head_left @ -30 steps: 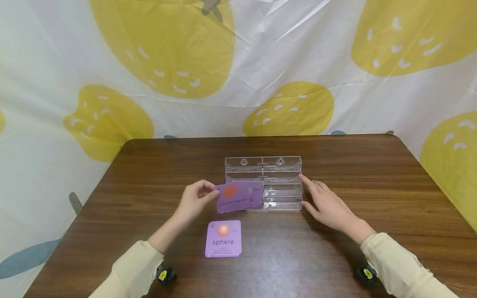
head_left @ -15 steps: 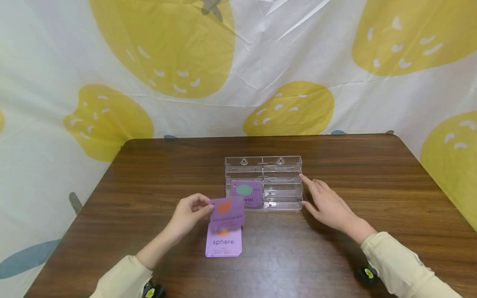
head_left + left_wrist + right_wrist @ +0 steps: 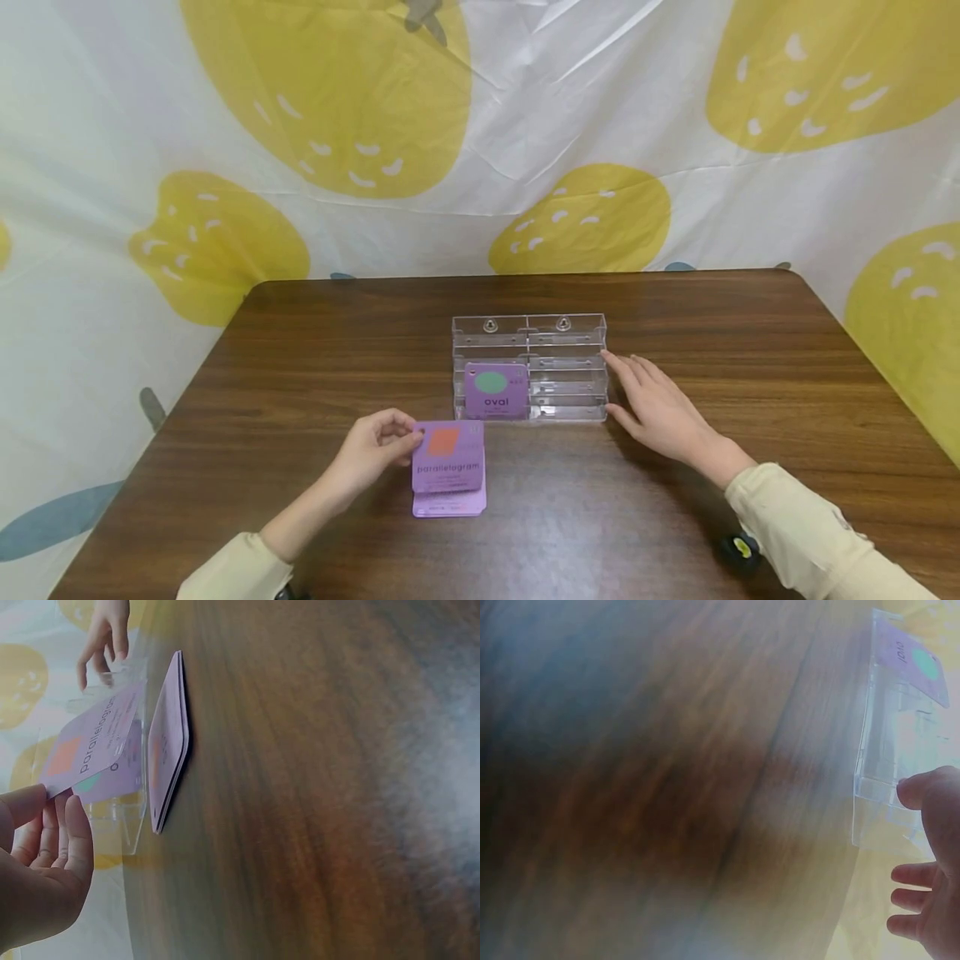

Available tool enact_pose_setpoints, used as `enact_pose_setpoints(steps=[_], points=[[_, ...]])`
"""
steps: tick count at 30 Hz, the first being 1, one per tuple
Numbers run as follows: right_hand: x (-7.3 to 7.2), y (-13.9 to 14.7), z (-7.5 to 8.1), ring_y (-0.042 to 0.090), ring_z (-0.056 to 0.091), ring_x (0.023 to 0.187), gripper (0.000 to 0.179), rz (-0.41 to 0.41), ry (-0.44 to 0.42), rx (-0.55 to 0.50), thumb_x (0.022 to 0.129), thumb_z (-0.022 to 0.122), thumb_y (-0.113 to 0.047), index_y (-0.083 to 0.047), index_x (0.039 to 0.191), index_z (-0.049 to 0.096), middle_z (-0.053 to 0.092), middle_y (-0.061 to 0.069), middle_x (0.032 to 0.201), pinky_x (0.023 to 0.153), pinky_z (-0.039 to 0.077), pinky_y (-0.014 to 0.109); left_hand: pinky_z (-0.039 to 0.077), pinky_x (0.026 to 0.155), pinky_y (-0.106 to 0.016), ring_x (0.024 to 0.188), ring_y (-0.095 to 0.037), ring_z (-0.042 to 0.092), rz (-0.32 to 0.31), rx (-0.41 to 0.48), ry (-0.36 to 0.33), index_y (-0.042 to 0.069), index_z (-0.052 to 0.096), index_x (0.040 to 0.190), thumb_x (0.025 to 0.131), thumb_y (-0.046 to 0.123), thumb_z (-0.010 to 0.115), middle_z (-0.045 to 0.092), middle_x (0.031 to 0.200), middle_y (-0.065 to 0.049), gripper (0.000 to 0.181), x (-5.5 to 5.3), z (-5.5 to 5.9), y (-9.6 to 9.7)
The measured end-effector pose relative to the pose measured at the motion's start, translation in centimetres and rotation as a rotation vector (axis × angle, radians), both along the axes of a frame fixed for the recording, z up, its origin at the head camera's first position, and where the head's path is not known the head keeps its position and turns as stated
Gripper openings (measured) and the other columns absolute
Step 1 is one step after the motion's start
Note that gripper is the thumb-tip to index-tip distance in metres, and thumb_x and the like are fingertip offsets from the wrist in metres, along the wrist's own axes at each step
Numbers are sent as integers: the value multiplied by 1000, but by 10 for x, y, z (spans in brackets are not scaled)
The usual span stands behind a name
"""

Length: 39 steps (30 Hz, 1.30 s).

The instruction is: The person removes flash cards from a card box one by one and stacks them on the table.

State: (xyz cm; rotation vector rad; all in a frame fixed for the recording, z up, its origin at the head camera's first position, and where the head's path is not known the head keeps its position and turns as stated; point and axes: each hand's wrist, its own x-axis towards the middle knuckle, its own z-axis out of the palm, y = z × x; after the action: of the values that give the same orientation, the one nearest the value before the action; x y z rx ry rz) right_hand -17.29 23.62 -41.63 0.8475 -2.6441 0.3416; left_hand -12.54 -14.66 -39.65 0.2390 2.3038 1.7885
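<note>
Fingers of the left hand pinch the parallelogram card at its upper-left corner, above the card stack on the counter. Right hand: fingers extended, touching the clear rack; the oval card occupies its left column. Hazards: corner-only grip may let the held card pivot; light bracing may let the rack slide.

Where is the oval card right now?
In the head view, the oval card sits at the lower left of the clear rack, just beyond the parallelogram card.
</note>
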Motion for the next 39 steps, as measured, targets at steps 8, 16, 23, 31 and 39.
enact_pose_setpoints(steps=[8,16,23,31,39], points=[[0,-1,0,42,42,113,70,5,31,-14,78,68,-18,3,134,33,43,30,123,95,35,52,53,64,-29,71,-12,61,-20,-3,-49,-10,55,95,84,7,61,64,83,-10,21,4,-4,-2],[1,-2,0,41,41,114,70,-3,11,-19,79,68,-18,3,135,32,43,29,123,95,35,52,52,64,-27,72,-13,59,-11,14,-115,-12,53,99,84,6,60,62,80,-5,24,4,-10,-3],[2,-2,0,40,41,114,69,-4,0,-17,80,67,-17,3,135,31,45,28,123,97,33,50,52,64,-27,73,-12,58,-6,18,-182,-11,53,98,85,5,59,63,79,-3,22,2,-17,-2],[2,-2,0,40,42,115,69,-8,-17,-10,81,66,-17,4,135,30,47,27,122,99,32,50,51,63,-28,72,-11,58,-7,-8,-206,-12,53,100,84,7,60,64,81,-5,25,0,-21,-2],[4,-2,1,45,40,116,69,-26,-67,-6,83,63,-18,2,138,26,46,28,125,98,33,53,51,60,-30,74,-13,60,45,-87,-165,-11,56,101,82,4,61,65,85,-10,24,1,-23,1]])
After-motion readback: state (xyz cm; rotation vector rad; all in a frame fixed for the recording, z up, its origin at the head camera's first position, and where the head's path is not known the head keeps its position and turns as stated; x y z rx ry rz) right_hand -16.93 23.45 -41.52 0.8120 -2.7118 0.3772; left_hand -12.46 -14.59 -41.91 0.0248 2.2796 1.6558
